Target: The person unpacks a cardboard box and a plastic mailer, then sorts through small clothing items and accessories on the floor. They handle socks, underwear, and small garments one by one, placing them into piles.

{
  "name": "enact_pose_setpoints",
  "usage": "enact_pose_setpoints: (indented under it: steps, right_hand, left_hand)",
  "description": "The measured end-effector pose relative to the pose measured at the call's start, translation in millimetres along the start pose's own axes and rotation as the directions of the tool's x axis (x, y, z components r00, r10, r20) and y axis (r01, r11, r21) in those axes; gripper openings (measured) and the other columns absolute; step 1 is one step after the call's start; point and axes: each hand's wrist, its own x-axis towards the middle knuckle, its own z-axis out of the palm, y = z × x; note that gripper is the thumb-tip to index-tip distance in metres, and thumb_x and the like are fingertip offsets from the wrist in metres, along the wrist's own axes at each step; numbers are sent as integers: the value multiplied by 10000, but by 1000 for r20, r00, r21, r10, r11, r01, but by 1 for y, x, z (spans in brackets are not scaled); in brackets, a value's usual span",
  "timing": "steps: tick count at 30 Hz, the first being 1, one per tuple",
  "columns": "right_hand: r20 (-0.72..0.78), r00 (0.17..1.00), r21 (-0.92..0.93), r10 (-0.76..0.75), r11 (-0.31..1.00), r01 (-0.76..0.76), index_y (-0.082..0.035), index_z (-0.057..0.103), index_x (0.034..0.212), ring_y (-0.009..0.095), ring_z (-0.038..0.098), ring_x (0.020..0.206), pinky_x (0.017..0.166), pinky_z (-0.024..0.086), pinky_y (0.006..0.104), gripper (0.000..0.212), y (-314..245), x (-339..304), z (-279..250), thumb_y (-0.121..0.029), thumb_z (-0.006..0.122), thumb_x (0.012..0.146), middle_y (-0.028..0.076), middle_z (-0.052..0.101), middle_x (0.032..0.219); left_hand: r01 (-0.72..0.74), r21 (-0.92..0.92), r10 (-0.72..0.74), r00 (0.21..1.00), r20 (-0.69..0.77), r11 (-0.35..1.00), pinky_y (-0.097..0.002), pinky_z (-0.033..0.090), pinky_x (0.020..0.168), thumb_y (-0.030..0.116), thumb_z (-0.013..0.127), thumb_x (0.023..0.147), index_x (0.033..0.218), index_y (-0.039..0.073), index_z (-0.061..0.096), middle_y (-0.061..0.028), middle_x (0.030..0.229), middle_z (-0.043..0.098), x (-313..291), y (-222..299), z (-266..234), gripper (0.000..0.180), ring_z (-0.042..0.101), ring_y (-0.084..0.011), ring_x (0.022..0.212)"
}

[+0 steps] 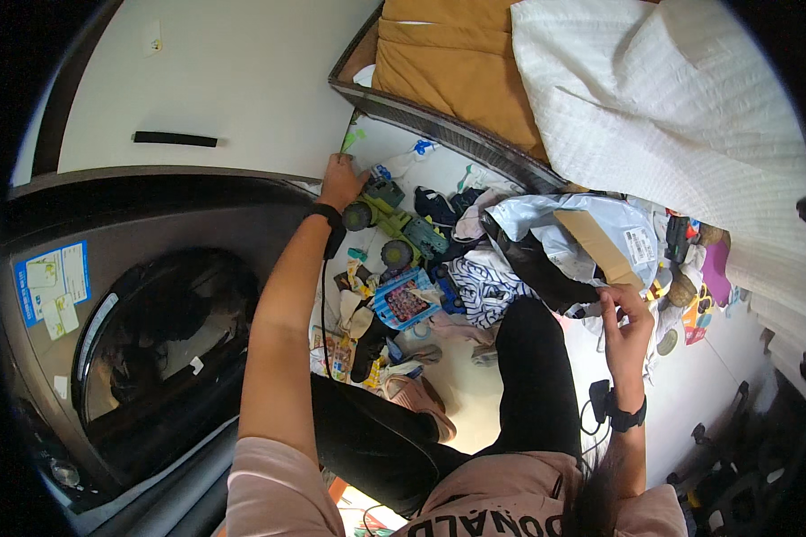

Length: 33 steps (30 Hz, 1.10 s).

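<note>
My right hand (627, 318) pinches the lower edge of a pale grey plastic mailing bag (521, 215) with a black inside. The bag gapes, and a brown cardboard piece (597, 246) lies across its mouth. My left hand (338, 183) reaches to the cabinet's corner, its fingers drawn in by a small green piece (353, 140); what it grips is too small to make out. Just beside that hand sits a green toy truck (394, 219) with dark wheels. Below the truck are a blue patterned box (407, 301) and a blue-and-white striped cloth (482, 285).
A white cabinet door (233, 80) and a black front-loading washing machine (166, 336) stand at left. At the back, a bed frame (457, 134) holds a mustard cushion (452, 67) and a white quilt (654, 98). Clothes and toys litter the floor; a pink slipper (412, 398) lies near my legs.
</note>
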Motion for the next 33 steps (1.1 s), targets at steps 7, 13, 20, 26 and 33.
enact_pose_setpoints:
  steps: [7, 13, 20, 26, 33]
  right_hand:
    - [43, 998, -59, -43, 997, 46, 41, 718, 963, 192, 631, 793, 677, 462, 287, 88, -3, 4, 4, -37, 680, 946, 112, 696, 920]
    - [99, 995, -43, 3, 999, 1, 43, 709, 955, 228, 640, 798, 673, 471, 310, 81, 2, -2, 7, -27, 673, 934, 132, 699, 948]
    - [166, 986, -64, -2, 998, 13, 35, 717, 978, 254, 689, 823, 744, 534, 329, 81, 5, 1, 10, -2, 676, 919, 152, 711, 997]
    - [158, 986, -60, -45, 997, 55, 36, 717, 988, 250, 681, 803, 719, 528, 316, 86, -4, 6, 13, -12, 672, 933, 155, 709, 995]
    - [24, 999, -72, -36, 997, 38, 29, 728, 987, 228, 653, 805, 695, 490, 304, 102, -12, 1, 4, -50, 676, 947, 138, 716, 981]
  left_hand:
    - [-79, 280, 35, 987, 160, 957, -471, 444, 1089, 392, 738, 884, 1364, 5, 573, -220, 1441, 492, 28, -14, 28, 638, 463, -403, 1343]
    - [337, 204, -381, 892, 242, 919, -568, 355, 1154, 528, 741, 846, 1609, 179, 286, -276, 1633, 217, 50, 9, 44, 954, 291, -524, 1457]
    - [336, -74, -296, 898, 325, 939, -642, 328, 1127, 473, 731, 849, 1629, 243, 250, -312, 1548, 378, 63, -21, 57, 945, 327, -526, 1418]
    - [91, 54, -100, 972, 213, 994, -533, 400, 1099, 302, 750, 877, 1417, 208, 613, -274, 1370, 553, 45, -27, 79, 565, 401, -435, 1336]
    - [-143, -314, 163, 986, 37, 939, -460, 493, 1012, 86, 762, 886, 1194, 175, 759, -151, 1331, 579, 29, -8, 58, 320, 486, -326, 1271]
